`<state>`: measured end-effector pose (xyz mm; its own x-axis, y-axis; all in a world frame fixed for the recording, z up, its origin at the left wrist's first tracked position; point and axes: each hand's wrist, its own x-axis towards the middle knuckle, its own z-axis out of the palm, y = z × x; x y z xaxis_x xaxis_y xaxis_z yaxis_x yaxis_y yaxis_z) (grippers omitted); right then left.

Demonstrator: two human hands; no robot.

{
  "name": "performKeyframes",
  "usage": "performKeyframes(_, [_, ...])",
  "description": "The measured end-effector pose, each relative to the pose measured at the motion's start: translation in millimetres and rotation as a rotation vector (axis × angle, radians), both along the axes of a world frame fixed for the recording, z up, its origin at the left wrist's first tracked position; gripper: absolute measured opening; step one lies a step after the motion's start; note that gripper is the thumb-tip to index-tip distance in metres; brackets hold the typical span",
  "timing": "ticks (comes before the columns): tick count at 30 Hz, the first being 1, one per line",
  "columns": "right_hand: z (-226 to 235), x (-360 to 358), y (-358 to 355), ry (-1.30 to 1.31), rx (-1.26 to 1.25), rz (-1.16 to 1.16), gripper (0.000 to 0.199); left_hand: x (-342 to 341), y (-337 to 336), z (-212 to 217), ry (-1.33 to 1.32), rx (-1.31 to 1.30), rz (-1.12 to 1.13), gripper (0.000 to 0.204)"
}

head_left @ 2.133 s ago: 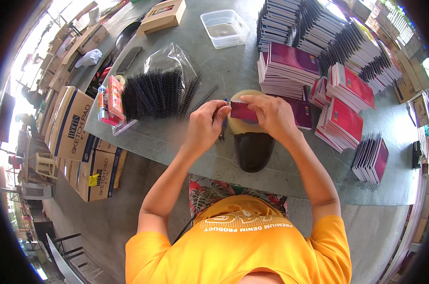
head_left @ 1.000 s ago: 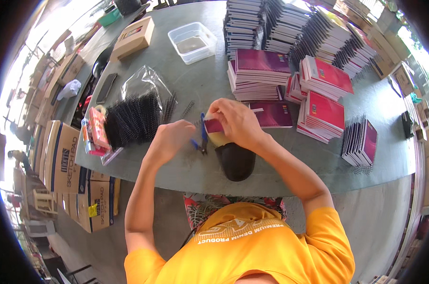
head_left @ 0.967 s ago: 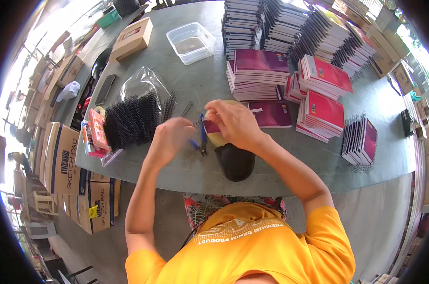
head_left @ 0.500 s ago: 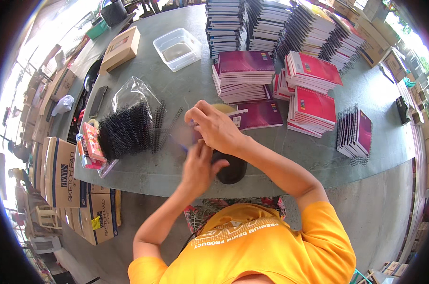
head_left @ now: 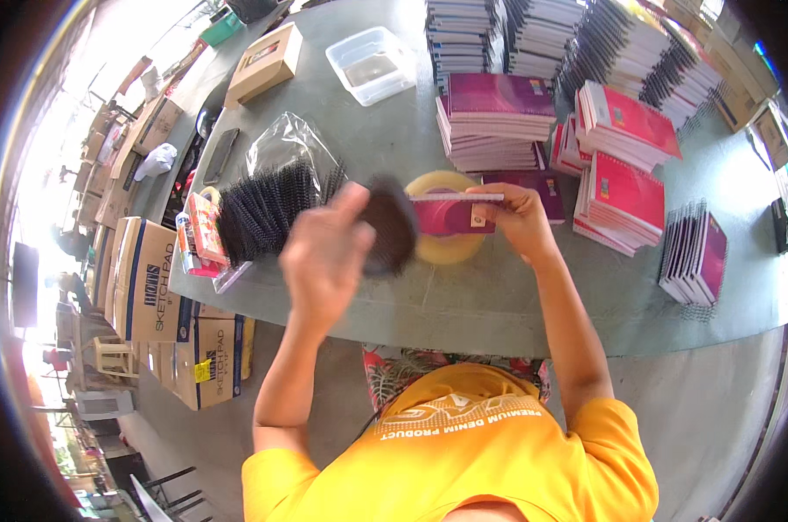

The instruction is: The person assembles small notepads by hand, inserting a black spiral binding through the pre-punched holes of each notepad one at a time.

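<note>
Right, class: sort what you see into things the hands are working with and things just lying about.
In use:
left hand raised over the table
right hand gripping a small maroon notebook
pile of black spiral binding coils

Lying about:
clear plastic tub
brown cardboard box
roll of tan tape

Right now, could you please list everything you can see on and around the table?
spiral notebooks: many, magenta and red, stacked across the table's far and right side
black binding coils: a bundle, on clear plastic at the left
tape roll: one, tan, at the centre
clear tub: one, far side
cardboard boxes: several, brown, on the floor at the left
left hand: raised, holding something dark and blurred
right hand: grip on a magenta notebook
</note>
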<state>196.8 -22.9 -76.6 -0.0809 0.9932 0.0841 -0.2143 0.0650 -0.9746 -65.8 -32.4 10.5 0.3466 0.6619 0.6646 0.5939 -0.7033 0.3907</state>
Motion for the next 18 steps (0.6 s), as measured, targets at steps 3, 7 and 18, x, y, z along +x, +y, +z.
performKeyframes(3, [-4, -4, -3, -0.014, 0.035, -0.026, 0.024, 6, 3, -2, 0.031, -0.094, 0.096, 0.039])
performKeyframes(7, [3, -4, -8, -0.055, 0.119, -0.015, 0.024, 10, -10, -12, 0.259, -0.325, -0.177, 0.038])
performKeyframes(18, [-6, -6, -9, 0.054, 0.142, -0.007, 0.022, 26, 8, 8, -0.055, 0.046, 0.004, 0.039])
